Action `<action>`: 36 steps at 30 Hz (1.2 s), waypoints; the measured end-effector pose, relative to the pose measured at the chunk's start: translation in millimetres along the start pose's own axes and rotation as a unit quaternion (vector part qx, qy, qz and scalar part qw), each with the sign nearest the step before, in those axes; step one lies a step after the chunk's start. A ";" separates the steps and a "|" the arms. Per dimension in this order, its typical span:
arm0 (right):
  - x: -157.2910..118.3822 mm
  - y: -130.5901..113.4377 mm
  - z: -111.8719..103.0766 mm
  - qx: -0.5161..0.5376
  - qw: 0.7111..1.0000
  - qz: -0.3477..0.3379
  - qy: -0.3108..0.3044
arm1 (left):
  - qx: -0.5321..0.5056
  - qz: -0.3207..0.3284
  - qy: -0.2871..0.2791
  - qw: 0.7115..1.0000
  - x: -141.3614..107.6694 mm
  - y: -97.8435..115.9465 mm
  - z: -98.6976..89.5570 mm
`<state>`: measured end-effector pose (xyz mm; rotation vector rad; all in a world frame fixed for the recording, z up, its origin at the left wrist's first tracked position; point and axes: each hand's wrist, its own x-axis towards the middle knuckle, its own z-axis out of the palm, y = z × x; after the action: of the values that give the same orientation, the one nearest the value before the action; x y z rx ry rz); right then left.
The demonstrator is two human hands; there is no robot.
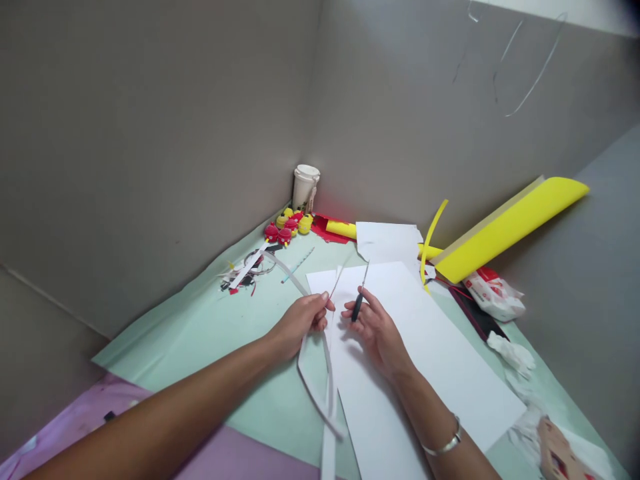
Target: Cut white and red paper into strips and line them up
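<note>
My left hand (pixel 311 315) is closed in a pinch over the table, its fingertips on long narrow white paper strips (pixel 329 370). One strip curls toward the far left, and others hang down in a loop toward the near edge. Close by on the right, my right hand (pixel 374 325) grips a slim tool with a black handle (pixel 357 308). Its thin shaft points up and away; the exact kind of tool is unclear. Beneath both hands lie large white paper sheets (pixel 425 360), apart from the tool's tip.
Small red and yellow lantern-like balls (pixel 285 235) sit near a white lidded cup (pixel 305 187) in the corner. Scraps (pixel 250 270) and a pen (pixel 299 265) lie left. At right are a yellow sheet roll (pixel 515 227), a tissue pack (pixel 493 293) and crumpled tissue (pixel 513 353). Grey walls enclose the table.
</note>
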<state>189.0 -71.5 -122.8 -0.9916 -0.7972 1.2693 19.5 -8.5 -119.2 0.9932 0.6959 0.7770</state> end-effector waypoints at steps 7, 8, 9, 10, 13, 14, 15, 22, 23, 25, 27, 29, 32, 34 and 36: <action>6.2 9.8 3.0 -0.029 0.999 -0.011 0.031 | 0.036 -0.036 -0.027 0.998 -5.7 -6.5 9.7; 6.4 9.9 3.7 -0.026 0.999 -0.011 0.028 | 0.032 -0.045 -0.028 0.998 -7.0 -6.1 11.1; 6.4 9.7 4.3 -0.022 0.999 -0.010 0.022 | 0.025 -0.056 -0.031 0.998 -8.3 -4.9 12.5; 6.4 9.4 4.7 -0.016 1.000 -0.008 0.016 | 0.014 -0.067 -0.034 0.997 -9.7 -2.5 14.2; 6.2 7.4 4.9 0.003 1.000 -0.019 0.021 | -0.041 -0.080 -0.025 0.996 -13.3 11.9 20.3; 6.1 6.3 4.6 0.008 0.999 -0.030 0.033 | -0.069 -0.077 -0.009 0.995 -13.9 18.6 22.7; 5.9 4.7 4.3 0.013 0.998 -0.044 0.049 | -0.102 -0.077 0.006 0.992 -14.0 25.8 25.0; -1.6 -8.9 6.8 0.007 0.968 -0.196 0.157 | -0.286 -0.035 0.075 0.955 2.0 50.8 36.9; -3.1 -8.2 8.6 -0.003 0.970 -0.200 0.138 | -0.287 -0.014 0.080 0.954 6.6 48.3 37.4; -5.8 -4.1 13.2 -0.036 0.980 -0.176 0.084 | -0.269 0.014 0.108 0.957 16.9 40.0 37.5; -7.1 2.1 18.0 -0.092 0.987 -0.125 0.047 | -0.248 0.019 0.125 0.961 27.5 30.2 35.8; -7.1 7.2 21.5 -0.143 0.987 -0.062 0.042 | -0.233 0.026 0.136 0.962 37.4 22.3 32.2; -6.2 8.3 23.3 -0.153 0.986 0.021 0.060 | -0.204 0.046 0.157 0.965 49.8 17.9 23.0; -6.2 4.6 23.2 -0.144 0.986 0.051 0.062 | -0.189 0.054 0.174 0.965 56.6 19.2 14.9; -7.0 -0.1 23.4 -0.150 0.985 0.072 0.054 | -0.182 0.061 0.184 0.964 62.1 21.2 6.1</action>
<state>166.7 -74.8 -113.4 -1.3707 -0.8599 1.2274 53.0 47.0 -107.1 0.5631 0.7767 1.1701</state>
